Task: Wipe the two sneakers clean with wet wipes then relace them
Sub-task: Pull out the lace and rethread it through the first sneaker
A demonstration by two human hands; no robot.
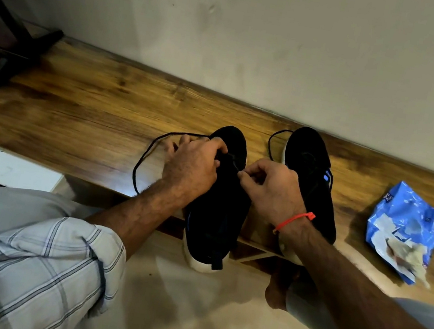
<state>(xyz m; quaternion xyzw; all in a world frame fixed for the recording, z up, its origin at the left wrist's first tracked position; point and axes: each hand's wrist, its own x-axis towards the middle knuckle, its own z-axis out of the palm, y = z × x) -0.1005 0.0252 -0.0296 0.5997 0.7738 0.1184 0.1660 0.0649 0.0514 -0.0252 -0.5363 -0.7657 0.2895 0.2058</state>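
Left hand (pixel 191 167): your fingers curl down, knuckles up, forearm reaching forward.
Right hand (pixel 274 189): your thumb and forefinger pinch together, wrist bent, forearm stretched out.

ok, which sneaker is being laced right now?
The left sneaker, its heel hanging over the bench edge: both hands work its lace. The right sneaker, with blue stripes, lies untouched behind the right hand.

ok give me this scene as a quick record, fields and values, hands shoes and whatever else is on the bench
left hand: grips the left sneaker at its lace area
right hand: pinches the black lace end over the same sneaker
right sneaker: beside it, untouched, lace loose
wet wipes pack: blue, on the wooden bench, right of the sneakers, crumpled wipe on it
stage: lacing left sneaker
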